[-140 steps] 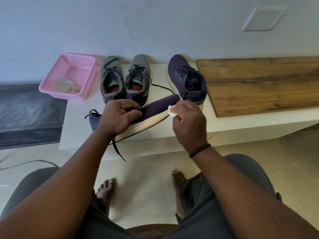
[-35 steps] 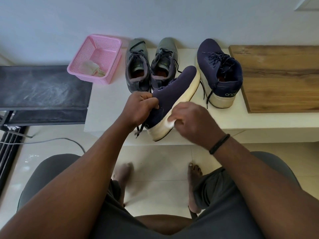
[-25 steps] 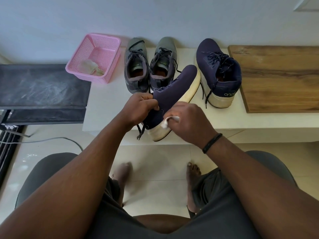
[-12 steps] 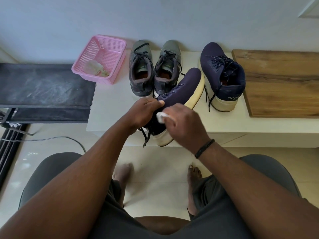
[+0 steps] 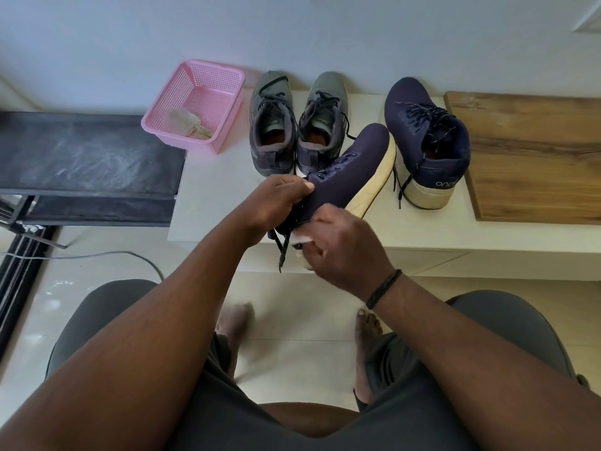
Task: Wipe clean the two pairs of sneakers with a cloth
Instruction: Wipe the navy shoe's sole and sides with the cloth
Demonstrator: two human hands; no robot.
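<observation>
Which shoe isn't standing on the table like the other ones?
The navy sneaker in the hands. The left hand grips it, tipped on its side, sole showing. The other navy sneaker and both grey sneakers stand upright.

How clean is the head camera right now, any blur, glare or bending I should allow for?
Head view: the right hand and the white cloth under it are smeared by motion, as is one bare foot; the navy sneaker in the left hand's grip stays sharp. Wide-angle bending curves the white bench edge. Light is soft daylight, with faint sheen on the floor tiles.
</observation>
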